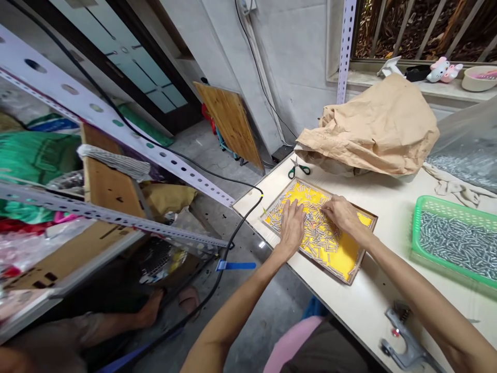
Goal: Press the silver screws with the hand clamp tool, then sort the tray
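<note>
A shallow tray point(354, 280) with a brown rim and a yellow bottom lies on the table. Many small silver screw-like metal pieces point(319, 241) are scattered across it, thickest in the middle and at the left. My left hand point(292, 227) rests over the pieces at the tray's left side, its fingers stretched out and slightly apart. Toward the far right of the tray, my right hand point(341, 213) has its fingers bent and pressed together low over the pieces. What its fingertips hold, if anything, is too small to make out.
Green-handled scissors point(298, 168) lie behind the tray. Crumpled brown paper point(373, 129) sits at the back. A green basket point(417, 228) of metal pieces stands right, a metal clamp-like tool point(404, 336) in front. A black cable point(221, 274) hangs by the table's left edge. Another person's leg point(128, 318) shows lower left.
</note>
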Available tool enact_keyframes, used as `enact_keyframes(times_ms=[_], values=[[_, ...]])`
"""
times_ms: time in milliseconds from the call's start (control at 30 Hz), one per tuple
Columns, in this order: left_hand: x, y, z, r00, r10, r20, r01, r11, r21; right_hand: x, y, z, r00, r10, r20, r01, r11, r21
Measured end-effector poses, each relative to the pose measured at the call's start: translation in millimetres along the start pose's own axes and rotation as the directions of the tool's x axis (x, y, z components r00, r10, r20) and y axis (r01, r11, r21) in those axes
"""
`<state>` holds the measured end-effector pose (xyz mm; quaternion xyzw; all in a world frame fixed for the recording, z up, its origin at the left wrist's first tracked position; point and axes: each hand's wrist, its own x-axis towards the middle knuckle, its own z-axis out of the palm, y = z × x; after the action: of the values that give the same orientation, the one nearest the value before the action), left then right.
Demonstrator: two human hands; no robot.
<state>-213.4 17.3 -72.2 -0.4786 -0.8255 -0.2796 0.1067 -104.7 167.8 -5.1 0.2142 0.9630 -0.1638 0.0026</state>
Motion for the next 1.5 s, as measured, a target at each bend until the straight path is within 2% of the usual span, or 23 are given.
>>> enact_keyframes(times_ms=[200, 300, 433, 600, 700, 767, 867, 1000, 1100, 1167, 1233, 1267, 1333, 1400, 1433, 1500], values=[[-2, -3, 6.0, 0.998, -0.066, -0.01, 0.066, 0.998, 0.0, 19, -14, 9, 0.993, -0.104, -0.056, 0.106, 0.994, 0.034], [-1, -6, 6.8, 0.996, -0.084, -0.003, 0.083, 0.996, -0.035, 15, -20, 15, 0.991, -0.135, -0.012, 0.136, 0.985, 0.104], [0, -7, 6.5, 0.995, -0.102, -0.017, 0.101, 0.993, -0.066, 9, -26, 23, 0.994, -0.105, 0.037, 0.098, 0.981, 0.166], [1, -2, -2.1, 0.998, -0.026, -0.059, 0.019, 0.992, -0.122, 8, -21, 25, 0.993, -0.114, -0.024, 0.116, 0.955, 0.272], [4, -2, -9.2, 0.998, -0.019, -0.058, 0.011, 0.989, -0.149, 7, -12, 25, 0.995, -0.059, -0.084, 0.086, 0.929, 0.36], [4, -4, -12.0, 0.997, -0.048, -0.054, 0.039, 0.987, -0.158, 6, -11, 25, 0.994, -0.072, -0.083, 0.097, 0.928, 0.359], [1, -7, -12.9, 0.995, -0.078, -0.054, 0.067, 0.981, -0.183, 4, -19, 25, 0.991, -0.133, -0.008, 0.131, 0.956, 0.261], [-4, -9, -13.9, 0.994, -0.093, -0.051, 0.082, 0.978, -0.194, 5, -37, 26, 0.997, -0.056, 0.057, 0.048, 0.989, 0.137], [-3, -6, -18.1, 0.994, -0.105, -0.033, 0.098, 0.978, -0.184, 6, -40, 27, 0.998, -0.049, 0.04, 0.042, 0.986, 0.159], [-1, -1, -22.0, 0.993, -0.114, -0.011, 0.11, 0.973, -0.202, 6, -35, 27, 0.999, -0.04, -0.001, 0.039, 0.97, 0.241], [2, 7, -25.4, 0.992, -0.121, 0.032, 0.125, 0.962, -0.243, 5, -27, 28, 1.0, 0.004, -0.028, 0.01, 0.879, 0.476], [3, 11, -26.7, 0.991, -0.121, 0.061, 0.132, 0.954, -0.269, 4, -22, 28, 0.999, 0.034, -0.025, -0.011, 0.78, 0.626], [4, 21, -28.9, 0.987, -0.116, 0.109, 0.145, 0.937, -0.317, 0, -14, 29, 0.998, 0.07, 0.01, -0.045, 0.51, 0.859], [5, 29, -31.2, 0.984, -0.125, 0.13, 0.164, 0.922, -0.35, -5, -9, 29, 0.998, 0.061, 0.032, -0.051, 0.334, 0.941], [6, 32, -32.9, 0.981, -0.138, 0.136, 0.179, 0.916, -0.36, -8, -8, 28, 0.998, 0.056, 0.03, -0.045, 0.298, 0.953], [8, 37, -38.2, 0.972, -0.168, 0.165, 0.22, 0.898, -0.382, -13, -9, 24, 0.998, 0.057, 0.015, -0.032, 0.304, 0.952]])
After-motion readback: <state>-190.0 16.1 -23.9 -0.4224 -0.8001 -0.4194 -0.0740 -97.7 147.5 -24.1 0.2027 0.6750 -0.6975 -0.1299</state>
